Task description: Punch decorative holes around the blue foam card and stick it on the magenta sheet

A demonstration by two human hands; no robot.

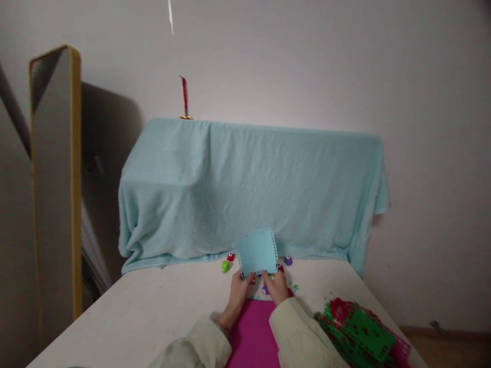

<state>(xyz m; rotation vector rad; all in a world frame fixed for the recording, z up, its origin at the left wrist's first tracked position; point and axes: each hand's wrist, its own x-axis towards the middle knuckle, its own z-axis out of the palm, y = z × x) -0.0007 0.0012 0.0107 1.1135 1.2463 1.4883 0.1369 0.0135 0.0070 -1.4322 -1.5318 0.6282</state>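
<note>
A: Largest first, what do we have in front of us?

B: A pale table point(153, 306), with a light-blue cloth point(261, 179) draped over something at its far side. Near our right sleeve lies a tangled pile of green and red perforated sheets point(368, 332), and between our forearms a plain magenta sheet point(255, 327).

A: And the piece we are working on?

B: The light-blue sheet point(258, 253), tilted up above the far part of the table, in front of the cloth. Small holes line its side edges.

A: How are our hands placed?

B: Our left hand point(238, 291) and right hand point(278, 289) both pinch its near edge, thumbs on the face towards us.

A: Which step would we call this?

B: We judge it to be positioning or checking the holed border.

A: What would the next move call for?

B: If we turn the sheet, one hand must bear it while the other regrips, without bending it.

A: And the smallest things?

B: A green domed piece point(225, 266), a red domed piece point(230, 256) and a purple domed piece point(288, 260), perhaps craft punches, then tiny green scraps point(295, 287). Others lie partly hidden around our fingers.
</note>
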